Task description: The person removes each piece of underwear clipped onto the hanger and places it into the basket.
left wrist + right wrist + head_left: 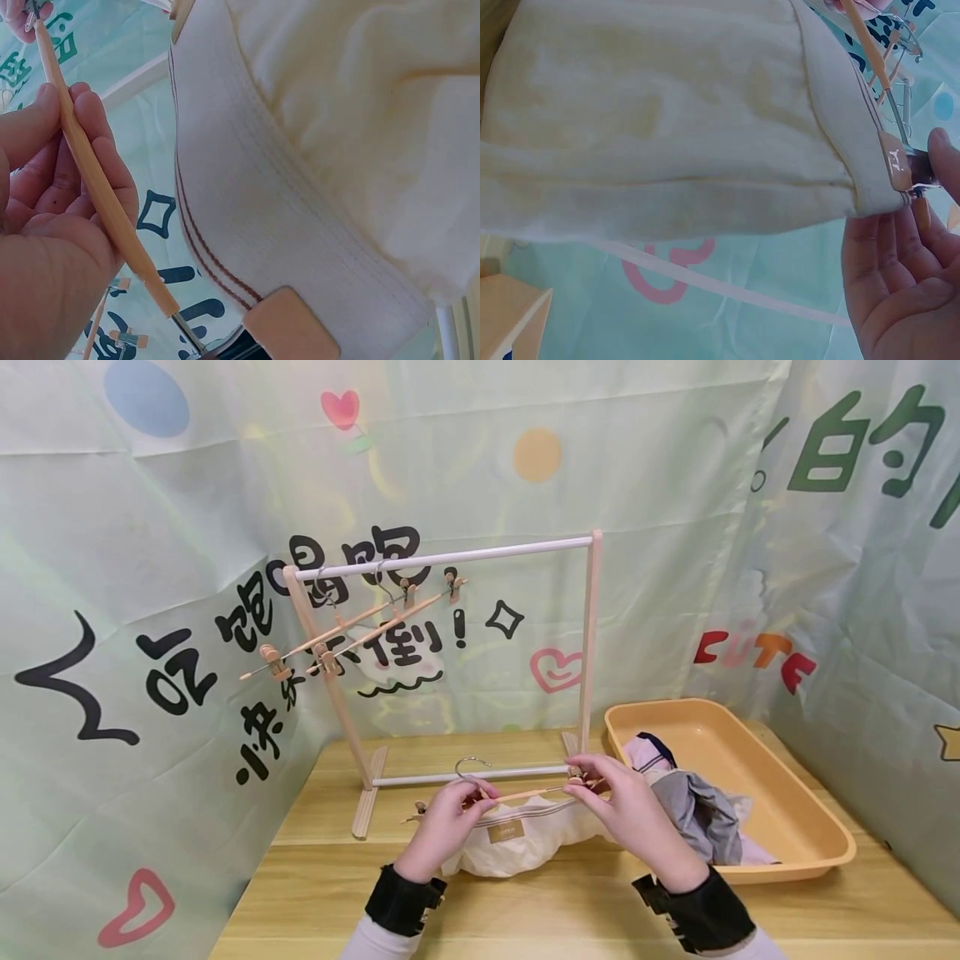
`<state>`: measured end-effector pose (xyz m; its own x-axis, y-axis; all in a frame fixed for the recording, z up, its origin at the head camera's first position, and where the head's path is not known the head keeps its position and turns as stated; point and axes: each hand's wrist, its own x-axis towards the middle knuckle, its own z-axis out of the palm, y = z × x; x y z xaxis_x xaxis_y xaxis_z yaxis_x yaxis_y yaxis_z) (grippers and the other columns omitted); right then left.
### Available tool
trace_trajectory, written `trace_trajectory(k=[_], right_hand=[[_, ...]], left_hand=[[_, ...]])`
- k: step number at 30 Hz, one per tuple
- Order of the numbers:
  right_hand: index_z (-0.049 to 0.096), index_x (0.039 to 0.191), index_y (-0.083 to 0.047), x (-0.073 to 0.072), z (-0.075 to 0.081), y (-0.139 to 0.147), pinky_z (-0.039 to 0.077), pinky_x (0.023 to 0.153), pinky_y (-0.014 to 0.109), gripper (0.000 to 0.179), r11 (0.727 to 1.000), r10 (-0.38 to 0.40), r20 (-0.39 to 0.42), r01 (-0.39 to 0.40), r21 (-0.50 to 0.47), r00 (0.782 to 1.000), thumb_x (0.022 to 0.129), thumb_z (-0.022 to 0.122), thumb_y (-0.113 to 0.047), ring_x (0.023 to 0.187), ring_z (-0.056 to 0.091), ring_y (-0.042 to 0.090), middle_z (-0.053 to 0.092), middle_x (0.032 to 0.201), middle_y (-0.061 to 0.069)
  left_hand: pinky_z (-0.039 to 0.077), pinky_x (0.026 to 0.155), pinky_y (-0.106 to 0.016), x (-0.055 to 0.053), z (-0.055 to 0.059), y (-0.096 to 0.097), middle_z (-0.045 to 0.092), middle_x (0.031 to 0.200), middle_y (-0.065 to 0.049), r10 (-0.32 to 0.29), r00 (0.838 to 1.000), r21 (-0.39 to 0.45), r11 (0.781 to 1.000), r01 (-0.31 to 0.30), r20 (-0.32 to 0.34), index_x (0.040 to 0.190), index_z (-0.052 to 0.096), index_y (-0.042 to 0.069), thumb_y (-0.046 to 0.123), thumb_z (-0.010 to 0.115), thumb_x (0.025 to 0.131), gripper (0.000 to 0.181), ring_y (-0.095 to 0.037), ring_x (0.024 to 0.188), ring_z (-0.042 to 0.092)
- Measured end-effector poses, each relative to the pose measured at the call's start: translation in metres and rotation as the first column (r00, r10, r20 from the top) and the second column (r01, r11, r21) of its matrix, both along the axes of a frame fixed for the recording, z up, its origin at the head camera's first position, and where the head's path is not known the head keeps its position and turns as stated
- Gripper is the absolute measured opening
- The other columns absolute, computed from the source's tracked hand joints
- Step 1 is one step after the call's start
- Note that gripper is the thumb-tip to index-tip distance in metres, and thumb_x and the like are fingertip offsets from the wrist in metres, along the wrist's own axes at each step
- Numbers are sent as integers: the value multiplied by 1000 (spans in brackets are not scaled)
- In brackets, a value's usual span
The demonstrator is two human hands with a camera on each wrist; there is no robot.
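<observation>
the left hand [442,827] curls its fingers round the wooden bar of a clip hanger [517,794] near the metal hook, and the right hand [626,810] pinches the hanger's right end at the clip, so the hanger is held level just above the table [525,910] in front of the little wooden rack [450,558]. a cream garment [517,843] hangs from the hanger by its striped waistband and bunches on the table, while two more clip hangers [360,627] hang on the rack's rail and an orange tray [787,793] with other clothes sits just right of the hands
</observation>
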<state>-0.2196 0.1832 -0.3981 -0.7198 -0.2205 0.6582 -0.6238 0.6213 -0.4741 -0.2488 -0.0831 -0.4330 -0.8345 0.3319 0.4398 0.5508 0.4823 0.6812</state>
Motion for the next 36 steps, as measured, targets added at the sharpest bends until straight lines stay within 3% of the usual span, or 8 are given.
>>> trace_trajectory(k=[9, 14, 21, 36], right_hand=[[62, 118, -14, 3, 2, 1, 57, 62, 38, 35, 1000, -9, 26, 9, 22, 1000, 86, 70, -24, 78, 57, 6, 66, 92, -4], [65, 112, -13, 3, 2, 0, 57, 61, 40, 27, 999, -27, 25, 26, 25, 999, 87, 69, -23, 76, 57, 6, 66, 91, -4], [65, 107, -17, 3, 1, 0, 55, 56, 30, 22, 999, -34, 24, 34, 28, 999, 87, 68, -26, 76, 57, 5, 65, 89, -6], [66, 105, -17, 2, 1, 0, 56, 58, 37, 22, 998, -45, 2, 45, 36, 999, 87, 68, -27, 76, 56, 6, 65, 88, -6]], left_hand=[[54, 71, -33, 1, 0, 1, 68, 94, 2, -6, 999, -12, 1000, 5, -38, 93, 70, 9, 17, 65, 89, 10, -9, 83, 56], [54, 73, -34, 2, 1, 1, 68, 96, 2, -7, 1000, -10, 1000, 7, -29, 93, 70, 9, 17, 65, 89, 9, -9, 84, 56], [54, 72, -33, 2, 2, 1, 68, 95, 2, -1, 999, -14, 1000, 0, -45, 92, 70, 10, 17, 65, 89, 8, -9, 83, 56], [54, 72, -33, 3, 3, 1, 68, 96, 2, 1, 999, -28, 1000, -2, -39, 93, 70, 11, 18, 64, 90, 10, -8, 83, 56]])
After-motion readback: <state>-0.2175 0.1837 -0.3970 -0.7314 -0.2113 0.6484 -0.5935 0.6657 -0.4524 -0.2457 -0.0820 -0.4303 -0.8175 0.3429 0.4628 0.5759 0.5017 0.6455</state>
